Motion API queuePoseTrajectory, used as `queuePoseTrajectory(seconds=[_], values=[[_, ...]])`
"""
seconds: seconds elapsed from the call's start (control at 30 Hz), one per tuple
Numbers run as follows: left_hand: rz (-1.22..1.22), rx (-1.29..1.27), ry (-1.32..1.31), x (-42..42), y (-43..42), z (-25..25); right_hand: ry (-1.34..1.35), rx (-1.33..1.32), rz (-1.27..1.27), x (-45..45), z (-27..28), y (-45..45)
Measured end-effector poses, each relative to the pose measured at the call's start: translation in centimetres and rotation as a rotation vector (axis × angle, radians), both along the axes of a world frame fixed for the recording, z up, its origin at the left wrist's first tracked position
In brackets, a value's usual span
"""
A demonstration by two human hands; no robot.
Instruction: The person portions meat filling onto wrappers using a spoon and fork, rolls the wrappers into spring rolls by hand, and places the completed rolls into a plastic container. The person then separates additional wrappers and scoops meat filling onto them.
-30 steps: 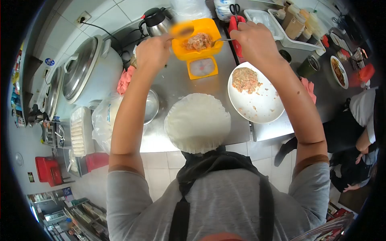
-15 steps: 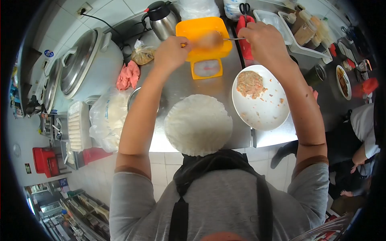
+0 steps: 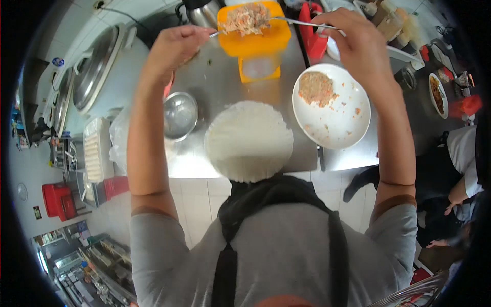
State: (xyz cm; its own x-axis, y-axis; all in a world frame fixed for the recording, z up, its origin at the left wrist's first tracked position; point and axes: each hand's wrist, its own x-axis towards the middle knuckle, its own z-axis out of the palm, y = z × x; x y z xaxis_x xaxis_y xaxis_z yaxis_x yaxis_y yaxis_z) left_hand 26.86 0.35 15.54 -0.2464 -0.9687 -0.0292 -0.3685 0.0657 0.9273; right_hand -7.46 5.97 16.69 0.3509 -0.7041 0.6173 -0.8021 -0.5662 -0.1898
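At the far side of the counter, my left hand (image 3: 180,48) is closed on a thin metal utensil (image 3: 215,34), of which only a short length shows. My right hand (image 3: 355,41) grips the long handle of another metal utensil (image 3: 296,22). Both utensils point in at a clump of minced filling with orange bits (image 3: 246,19), which hides their heads. The clump is over the yellow tray (image 3: 255,47) of a yellow scale (image 3: 245,78); whether it rests there I cannot tell. Nearer my body lies a round, pale wrapper sheet (image 3: 249,140).
A white plate (image 3: 337,134) with a patty of filling (image 3: 315,88) and scraps stands at right. Left are a metal bowl (image 3: 180,115), large lidded pots (image 3: 97,71) and a tray of white rolls (image 3: 93,153). A co-worker (image 3: 455,174) is at far right.
Both hands have moved farther forward and apart, the left one to the left and the right one slightly right. The filling, blurred before, now shows clearly between the utensils. The view has shifted.
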Motion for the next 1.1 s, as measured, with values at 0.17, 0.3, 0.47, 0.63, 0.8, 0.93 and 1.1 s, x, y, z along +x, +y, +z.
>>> queuePoseTrajectory(seconds=[0.17,0.3,0.47,0.63,0.8,0.93,1.1], values=[[-0.032,0.072,-0.128,3.0,7.9,-0.8,0.023,0.052,0.007,1.5,-2.4,7.8],[-0.176,0.075,-0.253,5.4,13.0,-9.5,-0.022,0.330,0.074,3.4,-9.8,12.8],[-0.196,-0.430,-0.662,5.5,18.7,-17.3,-0.064,0.454,0.038,5.2,-19.0,16.9],[-0.028,-0.627,-0.614,5.5,21.4,-17.6,-0.171,0.467,-0.023,4.9,-17.9,18.9],[-0.045,-0.652,-0.677,6.2,23.8,-18.9,-0.126,0.331,-0.048,5.8,-21.0,19.0],[-0.053,-0.685,-0.719,6.8,24.2,-18.8,-0.085,0.404,-0.053,5.7,-21.8,20.2],[-0.087,-0.626,-0.720,7.0,25.1,-18.5,-0.214,0.468,-0.099,6.8,-21.3,20.9]])
